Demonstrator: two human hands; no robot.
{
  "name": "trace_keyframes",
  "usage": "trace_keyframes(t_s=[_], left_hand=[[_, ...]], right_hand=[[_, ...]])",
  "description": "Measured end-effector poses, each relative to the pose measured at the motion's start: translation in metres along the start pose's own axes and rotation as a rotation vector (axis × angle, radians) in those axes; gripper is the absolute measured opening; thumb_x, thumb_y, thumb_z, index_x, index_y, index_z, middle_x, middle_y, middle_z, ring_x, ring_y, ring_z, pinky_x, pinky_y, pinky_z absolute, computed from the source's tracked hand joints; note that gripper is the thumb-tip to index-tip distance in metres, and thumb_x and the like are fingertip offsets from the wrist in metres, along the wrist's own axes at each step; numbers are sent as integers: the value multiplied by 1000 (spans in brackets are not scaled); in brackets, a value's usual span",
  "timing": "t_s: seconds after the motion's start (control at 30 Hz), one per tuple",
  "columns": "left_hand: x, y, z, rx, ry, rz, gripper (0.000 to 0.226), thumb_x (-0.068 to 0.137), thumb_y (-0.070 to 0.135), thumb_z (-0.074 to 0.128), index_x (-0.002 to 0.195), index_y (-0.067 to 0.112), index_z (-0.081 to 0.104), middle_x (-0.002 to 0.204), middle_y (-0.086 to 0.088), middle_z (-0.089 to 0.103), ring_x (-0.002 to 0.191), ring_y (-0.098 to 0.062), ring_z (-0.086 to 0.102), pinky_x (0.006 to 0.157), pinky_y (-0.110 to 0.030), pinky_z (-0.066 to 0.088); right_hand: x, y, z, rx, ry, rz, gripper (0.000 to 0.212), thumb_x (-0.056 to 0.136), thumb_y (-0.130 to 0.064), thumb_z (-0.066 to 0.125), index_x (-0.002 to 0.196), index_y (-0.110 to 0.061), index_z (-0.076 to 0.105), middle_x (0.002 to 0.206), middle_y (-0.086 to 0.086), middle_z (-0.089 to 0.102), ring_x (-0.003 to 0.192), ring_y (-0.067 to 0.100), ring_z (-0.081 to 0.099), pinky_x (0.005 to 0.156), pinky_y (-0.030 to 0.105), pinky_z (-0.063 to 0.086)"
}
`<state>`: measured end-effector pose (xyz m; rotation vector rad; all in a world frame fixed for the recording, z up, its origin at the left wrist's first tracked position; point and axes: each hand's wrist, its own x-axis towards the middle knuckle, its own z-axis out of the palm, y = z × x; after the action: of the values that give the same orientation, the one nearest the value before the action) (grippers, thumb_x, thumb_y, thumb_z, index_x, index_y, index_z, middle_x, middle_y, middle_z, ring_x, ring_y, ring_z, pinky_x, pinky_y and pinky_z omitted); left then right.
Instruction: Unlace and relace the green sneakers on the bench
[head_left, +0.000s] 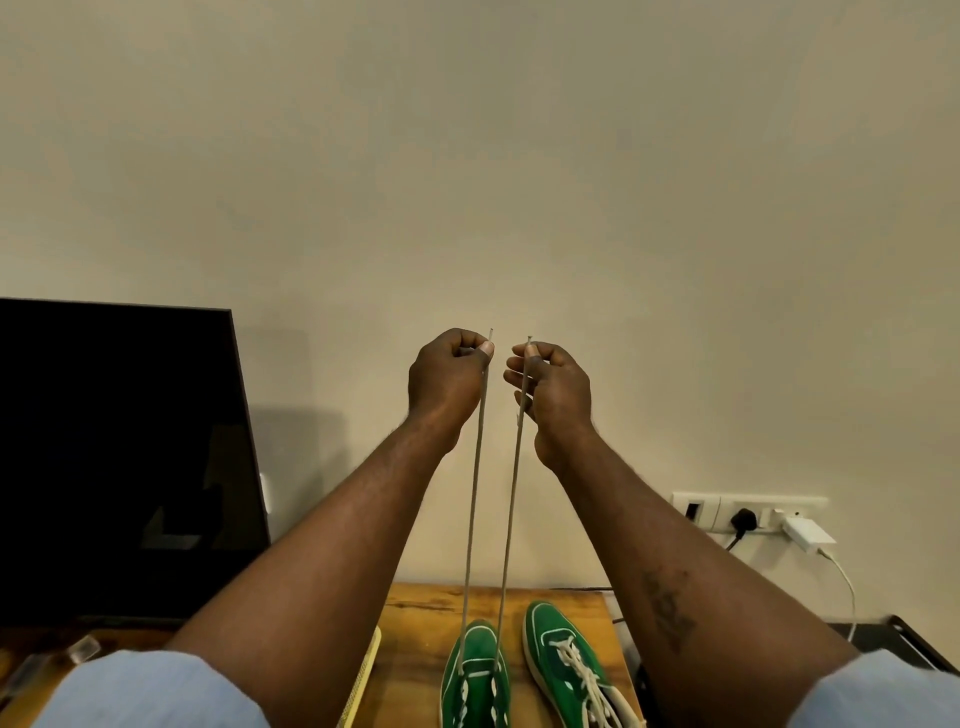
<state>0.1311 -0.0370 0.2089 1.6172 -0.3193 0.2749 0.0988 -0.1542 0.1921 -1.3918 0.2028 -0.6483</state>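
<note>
Two green sneakers stand side by side on the wooden bench (415, 613) at the bottom of the view. The left sneaker (475, 675) has one white lace (470, 519) running from its lowest eyelets straight up in two taut strands. My left hand (449, 376) pinches the tip of the left strand between thumb and finger, raised high in front of the wall. My right hand (550, 387) pinches the tip of the right strand at the same height, close beside the left hand. The right sneaker (566, 670) is laced with a white lace.
A dark screen (119, 457) stands at the left on the bench. A wall socket strip (748, 512) with a black plug and a white charger with cable sits at the right. A yellowish flat object (363, 675) lies left of the sneakers.
</note>
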Motion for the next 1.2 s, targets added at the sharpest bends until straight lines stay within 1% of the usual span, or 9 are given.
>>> trace_keyframes(t_s=[0.23,0.63,0.73,0.8,0.83,0.9,1.03,1.13,1.2], left_hand=[[5,-7,2,6,-4,-9,11,102,23,64,95,26,72,96,8,70,95,-14,66,91,-52,61],[16,-19,10,-3,-10,-15,9,101,27,66,95,27,72,94,7,69,95,-16,67,90,-51,61],[14,-25,11,3,-11,-11,9,102,26,65,96,25,72,93,5,70,92,-19,67,84,-46,63],[7,-35,10,10,-19,-10,10,104,25,63,97,24,70,95,4,72,87,-21,68,71,-39,62],[3,-43,10,18,-30,-16,11,105,25,62,97,24,69,96,4,74,83,-20,67,65,-36,58],[-12,-64,9,55,-65,-53,12,105,24,60,97,26,68,95,5,76,73,-16,64,59,-32,52],[-56,-134,11,165,-121,-128,11,101,24,64,93,29,70,84,7,76,76,-14,71,68,-39,59],[-97,-191,15,193,-170,-217,10,100,22,66,94,30,68,82,3,75,66,-21,72,62,-43,63],[-117,-220,15,210,-174,-260,12,100,22,67,97,33,64,80,2,74,62,-19,71,62,-45,63]], right_hand=[[5,6,-1,-10,-1,0,21,109,-22,53,107,-20,74,108,3,76,104,17,74,94,39,55],[19,20,-4,-21,-10,2,22,109,-23,53,108,-20,74,107,4,76,105,19,74,93,39,54],[19,22,-4,-21,-24,6,21,108,-23,54,108,-19,75,107,4,76,104,20,74,94,40,55],[14,29,-6,-26,-42,13,22,109,-22,53,110,-17,74,106,6,76,103,23,75,92,40,56],[11,35,-9,-34,-53,18,22,109,-22,53,110,-15,74,104,8,76,101,24,76,91,40,58],[1,56,-16,-64,-64,41,22,109,-20,52,108,-13,73,99,11,76,92,23,78,85,39,61],[-30,123,-38,-176,-59,182,19,107,-20,57,103,-14,74,89,9,77,79,21,77,71,35,60],[-59,177,-56,-220,-70,314,18,104,-15,58,100,-12,75,83,8,78,74,20,76,68,36,59],[-76,206,-66,-235,-75,383,17,105,-15,59,100,-10,74,82,8,77,71,20,73,67,35,59]])
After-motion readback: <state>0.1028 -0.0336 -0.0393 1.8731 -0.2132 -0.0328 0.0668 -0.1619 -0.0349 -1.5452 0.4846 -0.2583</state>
